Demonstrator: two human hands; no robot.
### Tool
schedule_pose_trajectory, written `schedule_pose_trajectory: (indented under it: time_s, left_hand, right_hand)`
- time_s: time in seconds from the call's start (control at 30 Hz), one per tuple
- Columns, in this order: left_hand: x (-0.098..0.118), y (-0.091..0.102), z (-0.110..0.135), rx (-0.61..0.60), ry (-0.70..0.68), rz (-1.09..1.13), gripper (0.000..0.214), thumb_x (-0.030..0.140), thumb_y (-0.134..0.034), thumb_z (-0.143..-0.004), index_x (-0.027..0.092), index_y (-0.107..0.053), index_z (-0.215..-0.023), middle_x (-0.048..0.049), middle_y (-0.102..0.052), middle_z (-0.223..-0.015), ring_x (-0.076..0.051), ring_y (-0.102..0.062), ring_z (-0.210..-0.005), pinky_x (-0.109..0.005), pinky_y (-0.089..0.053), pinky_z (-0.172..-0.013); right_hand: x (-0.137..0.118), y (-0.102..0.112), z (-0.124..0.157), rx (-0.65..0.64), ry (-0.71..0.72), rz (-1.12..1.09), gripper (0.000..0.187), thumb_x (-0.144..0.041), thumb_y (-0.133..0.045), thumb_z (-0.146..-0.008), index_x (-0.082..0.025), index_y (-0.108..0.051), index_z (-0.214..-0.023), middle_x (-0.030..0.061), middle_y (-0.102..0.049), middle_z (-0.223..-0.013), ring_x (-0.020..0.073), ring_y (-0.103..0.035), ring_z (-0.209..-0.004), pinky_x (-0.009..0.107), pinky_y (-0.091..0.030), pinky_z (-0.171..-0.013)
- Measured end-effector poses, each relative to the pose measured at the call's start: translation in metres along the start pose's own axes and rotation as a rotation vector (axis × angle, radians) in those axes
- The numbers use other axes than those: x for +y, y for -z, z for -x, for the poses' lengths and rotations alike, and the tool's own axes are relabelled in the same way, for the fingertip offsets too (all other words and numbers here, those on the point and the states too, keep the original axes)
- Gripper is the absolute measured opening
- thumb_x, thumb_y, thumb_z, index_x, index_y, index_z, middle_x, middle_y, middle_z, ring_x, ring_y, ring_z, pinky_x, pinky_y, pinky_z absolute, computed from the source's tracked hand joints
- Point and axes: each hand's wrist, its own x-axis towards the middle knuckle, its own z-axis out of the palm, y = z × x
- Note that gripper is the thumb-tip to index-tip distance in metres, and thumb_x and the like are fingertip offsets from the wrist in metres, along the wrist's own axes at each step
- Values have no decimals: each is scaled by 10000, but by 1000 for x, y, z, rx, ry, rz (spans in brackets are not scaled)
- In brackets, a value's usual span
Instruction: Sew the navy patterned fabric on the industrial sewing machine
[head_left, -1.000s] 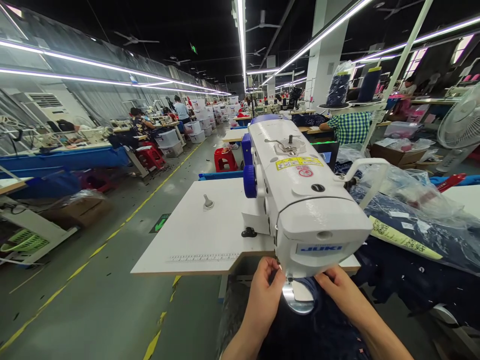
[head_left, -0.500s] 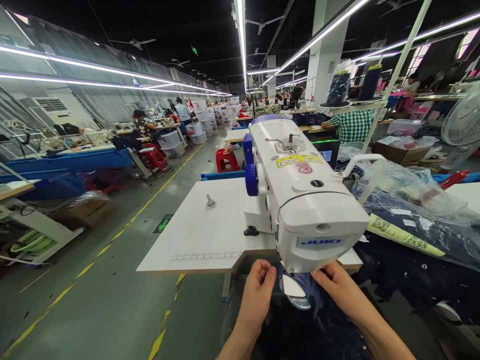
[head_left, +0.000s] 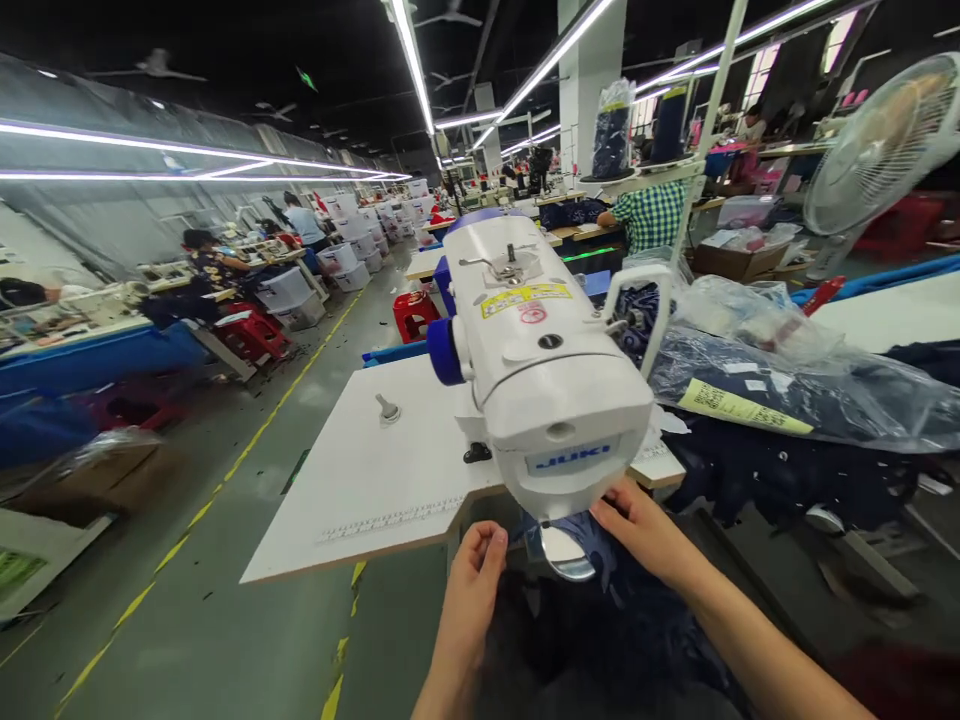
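The white sewing machine (head_left: 555,370) stands before me, its head end facing me. Navy fabric (head_left: 622,570) lies under the head and hangs down towards my lap. To the left of the needle area, my left hand (head_left: 472,575) is closed, thumb against curled fingers, at the left edge of the fabric. My right hand (head_left: 645,530) pinches the fabric just right of the head, its fingertips partly hidden by the machine. Between the hands, a shiny rounded metal plate (head_left: 568,555) shows below the head. The needle itself is hidden.
The white machine table (head_left: 352,460) extends left, with a printed ruler along its front edge. Bagged navy garments (head_left: 787,390) lie to the right. Thread cones (head_left: 613,135) stand behind on a rack. A fan (head_left: 877,150) is at far right; a co-worker in a checked shirt (head_left: 652,215) sits ahead.
The view has turned right, so the machine and both hands appear further left. Both hands stay beside the machine head, my right still on the fabric.
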Motion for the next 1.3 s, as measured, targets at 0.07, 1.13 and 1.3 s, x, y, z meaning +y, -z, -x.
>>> schedule_pose_trajectory:
  time_s: [0.07, 1.13, 1.3]
  left_hand:
    - [-6, 5, -1, -62, 2, -1, 372, 533, -608, -776, 216, -537, -959, 9, -581, -830, -141, -516, -812, -217, -393, -737]
    - [-137, -144, -1, -998, -547, -1054, 1229, 741, -621, -591, 243, 68, -1478, -99, 123, -1561, -370, 133, -1415, -646, 65, -1111]
    - [-143, -164, -16, -1083, -617, -1007, 1247, 732, -614, -612, 175, 94, -1474, -113, 64, -1570, -337, 81, -1435, -582, 53, -1142]
  right_hand:
    - [-6, 2, 1, -18, 20, -7, 51, -279, -485, -907, -230, -495, -919, -25, -483, -800, 146, -474, -744, 284, -415, -775]
    - [179, 79, 35, -95, -433, 567, 314, -316, -567, -923, -167, -552, -1199, 84, -581, -1213, 230, -604, -1020, 443, -511, -853]
    - [182, 90, 94, -239, -454, 601, 275, -344, -526, -941, -157, -593, -1132, 79, -626, -1136, 224, -617, -996, 448, -490, -876]
